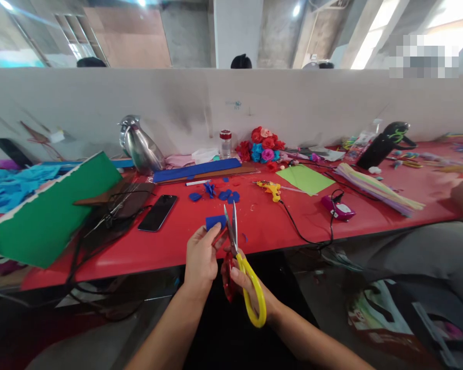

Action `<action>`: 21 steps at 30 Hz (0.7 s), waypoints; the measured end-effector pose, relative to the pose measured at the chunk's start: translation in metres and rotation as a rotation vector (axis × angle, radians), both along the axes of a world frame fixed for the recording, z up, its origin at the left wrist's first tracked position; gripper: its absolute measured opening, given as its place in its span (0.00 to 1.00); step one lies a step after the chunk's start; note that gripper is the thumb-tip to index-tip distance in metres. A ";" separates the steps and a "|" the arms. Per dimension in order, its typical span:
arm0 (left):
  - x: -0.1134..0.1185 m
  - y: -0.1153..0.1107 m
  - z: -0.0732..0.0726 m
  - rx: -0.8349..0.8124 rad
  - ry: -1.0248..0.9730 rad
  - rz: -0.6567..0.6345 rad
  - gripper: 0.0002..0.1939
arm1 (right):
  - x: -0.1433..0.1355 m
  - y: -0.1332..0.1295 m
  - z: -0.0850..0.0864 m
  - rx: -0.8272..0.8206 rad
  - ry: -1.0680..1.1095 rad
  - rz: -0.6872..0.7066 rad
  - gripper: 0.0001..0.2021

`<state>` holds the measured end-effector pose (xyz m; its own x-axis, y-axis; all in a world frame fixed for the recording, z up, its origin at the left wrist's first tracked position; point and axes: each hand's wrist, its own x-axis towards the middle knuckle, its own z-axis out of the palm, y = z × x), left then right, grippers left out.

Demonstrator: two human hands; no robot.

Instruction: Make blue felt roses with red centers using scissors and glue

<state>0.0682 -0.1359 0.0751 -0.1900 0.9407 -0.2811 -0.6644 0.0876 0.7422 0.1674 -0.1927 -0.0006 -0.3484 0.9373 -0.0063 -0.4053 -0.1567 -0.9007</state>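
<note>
At the front edge of the red table, my left hand (pixel 202 255) is closed on a small blue piece of paper (pixel 215 221), thumb on top. My right hand (pixel 250 285) grips yellow-handled scissors (pixel 259 303), and their blades point up, slightly parted, beside the paper's right edge. Something shiny and red (pixel 228 277) shows between the hands; what it is I cannot make out. Beyond them, cut blue petals (pixel 224 195) lie near a white pen (pixel 198 182).
A phone (pixel 158 213) and green board (pixel 57 210) are left. A yellow glue gun (pixel 269 190), its cord, light green paper (pixel 305 179) and a pink box (pixel 338 208) are right. Behind stand a metal jug (pixel 142 146), jar (pixel 226 144) and paper flowers (pixel 263 146). A person sits far right.
</note>
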 end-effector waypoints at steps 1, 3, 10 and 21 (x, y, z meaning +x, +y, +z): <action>0.000 -0.001 0.000 0.006 0.003 0.001 0.12 | 0.000 0.000 0.001 0.018 -0.022 -0.010 0.25; 0.001 -0.002 0.000 0.013 0.018 -0.002 0.12 | 0.000 0.000 0.004 0.054 -0.064 -0.035 0.24; 0.002 -0.004 -0.004 0.025 0.052 -0.024 0.12 | 0.000 -0.002 0.015 0.077 -0.112 -0.064 0.25; 0.000 -0.006 -0.001 0.012 0.079 -0.040 0.13 | 0.000 -0.003 0.008 0.048 -0.095 -0.080 0.24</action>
